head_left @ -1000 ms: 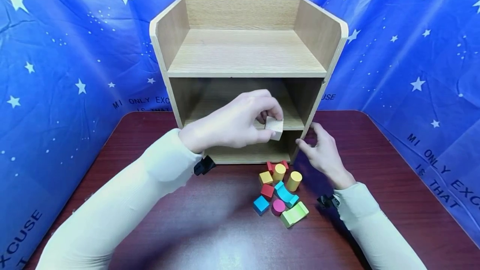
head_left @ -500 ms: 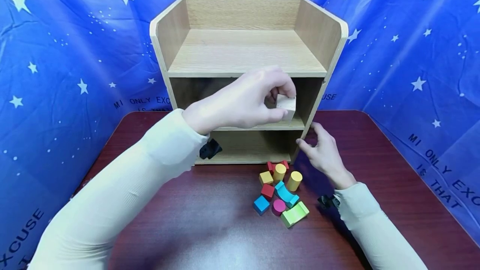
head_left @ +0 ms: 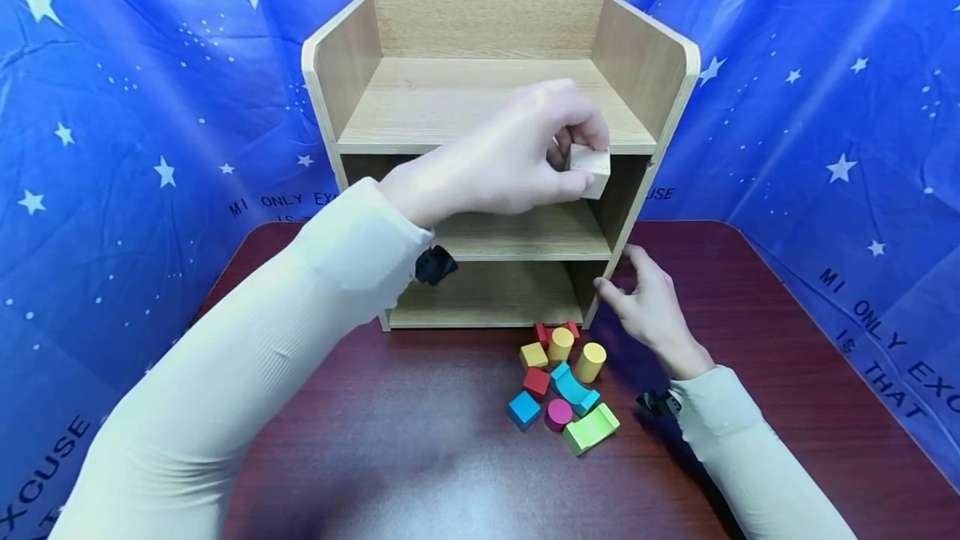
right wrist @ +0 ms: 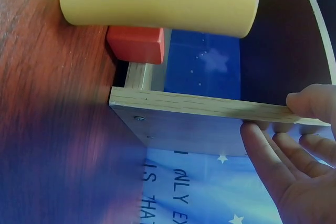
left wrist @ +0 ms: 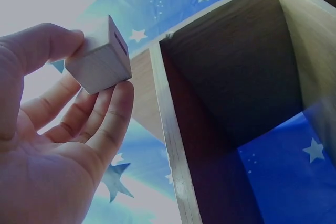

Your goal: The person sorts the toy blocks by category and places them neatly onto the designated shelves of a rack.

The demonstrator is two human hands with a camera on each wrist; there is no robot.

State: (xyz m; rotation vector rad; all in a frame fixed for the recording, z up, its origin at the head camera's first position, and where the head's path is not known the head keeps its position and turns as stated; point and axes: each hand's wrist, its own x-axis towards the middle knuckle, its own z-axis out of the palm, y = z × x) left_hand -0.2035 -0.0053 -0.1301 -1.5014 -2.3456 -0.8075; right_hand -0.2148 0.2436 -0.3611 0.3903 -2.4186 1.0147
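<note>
My left hand pinches a pale wooden block between thumb and fingertips, in front of the top board's edge on the right. In the left wrist view a dark mark shows on one face of the block. The wooden shelf unit stands at the back of the table. Low on its right side panel, my right hand grips the front edge. Seen from the right wrist, the thumb lies on one face of that panel and the fingers on the other.
Before the shelf lie a yellow cylinder, a red cube, a blue cube, a turquoise curved block, a magenta round block and a green curved block. A blue starry cloth surrounds the table.
My left hand has risen and shifted right with the wooden block, from near the middle board up to the top board's edge. The right hand has kept its place.
</note>
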